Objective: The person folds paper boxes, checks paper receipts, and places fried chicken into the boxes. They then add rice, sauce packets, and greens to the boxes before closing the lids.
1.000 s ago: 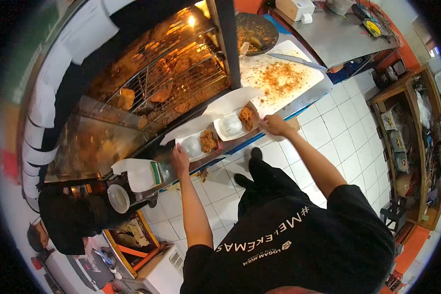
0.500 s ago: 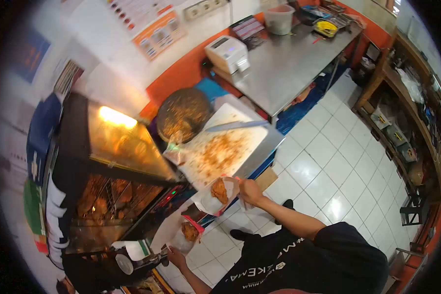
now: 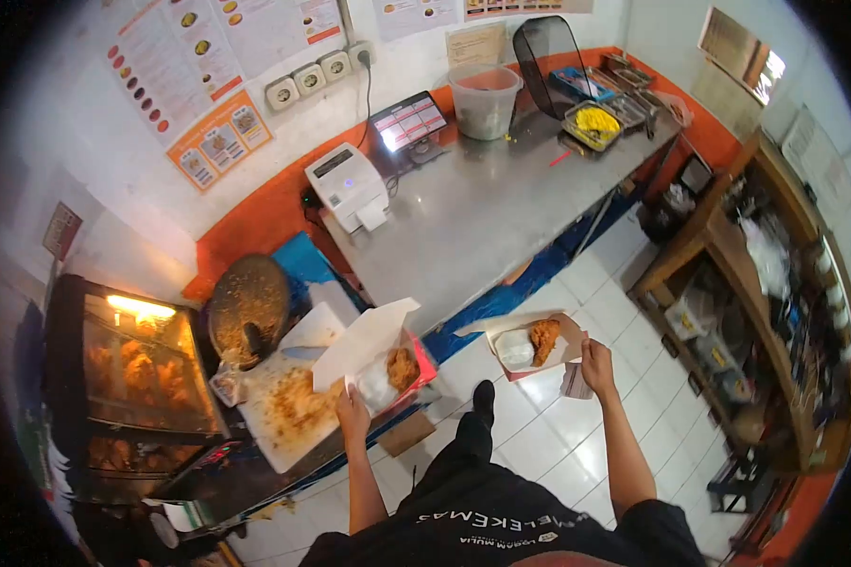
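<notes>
My left hand (image 3: 352,414) is closed on an open takeaway box (image 3: 423,366) with a raised white flap. Inside sit a piece of fried chicken (image 3: 403,369) and a white portion (image 3: 376,387) that looks like wrapped rice. Out over the floor, my right hand (image 3: 596,367) grips the edge of a second takeaway box (image 3: 567,352). It too carries fried chicken (image 3: 543,340) beside a white portion (image 3: 514,350). A striped paper slip (image 3: 576,382) hangs below my right hand. The left box overlaps a crumb-strewn cutting board (image 3: 272,455) in this view.
A lit warming cabinet (image 3: 151,433) with fried chicken stands at left, near a stone mortar (image 3: 215,317) and a knife (image 3: 302,352). Ahead, a steel table (image 3: 463,208) bears a label printer (image 3: 345,189), a screen (image 3: 408,123) and a tub (image 3: 482,99). Wooden shelves (image 3: 728,246) line the right.
Both boxes have moved away from the warming cabinet toward the steel table, the right one farther out over the floor. My view has turned and my body has stepped along.
</notes>
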Demonstrator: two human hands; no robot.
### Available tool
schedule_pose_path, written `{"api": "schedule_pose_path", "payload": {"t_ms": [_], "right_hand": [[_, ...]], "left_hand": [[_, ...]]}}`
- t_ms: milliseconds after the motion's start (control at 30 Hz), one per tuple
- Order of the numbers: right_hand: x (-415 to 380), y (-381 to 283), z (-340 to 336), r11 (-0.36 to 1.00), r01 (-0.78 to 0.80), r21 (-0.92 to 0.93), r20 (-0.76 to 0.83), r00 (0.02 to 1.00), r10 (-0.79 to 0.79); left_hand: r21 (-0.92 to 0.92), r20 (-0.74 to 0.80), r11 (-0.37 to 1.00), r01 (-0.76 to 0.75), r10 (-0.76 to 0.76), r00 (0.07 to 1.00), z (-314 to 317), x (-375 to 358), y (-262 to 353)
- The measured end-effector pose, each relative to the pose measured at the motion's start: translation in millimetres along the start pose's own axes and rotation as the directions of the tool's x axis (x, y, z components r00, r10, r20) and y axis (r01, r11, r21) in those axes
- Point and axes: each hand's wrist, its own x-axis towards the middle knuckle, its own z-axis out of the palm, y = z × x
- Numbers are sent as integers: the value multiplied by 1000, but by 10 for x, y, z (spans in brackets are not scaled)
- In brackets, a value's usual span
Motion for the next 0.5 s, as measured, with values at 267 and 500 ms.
{"api": "schedule_pose_path", "payload": {"t_ms": [267,500], "right_hand": [[2054,642,-434,995,-31,-99,-75,997,24],[3985,1044,-242,972,184,-145,73,982,-175]], "left_hand": [[-36,-4,992,-124,124,992,2361,1238,1410],[193,-74,978,-84,100,992,3361,2138,2064]]}}
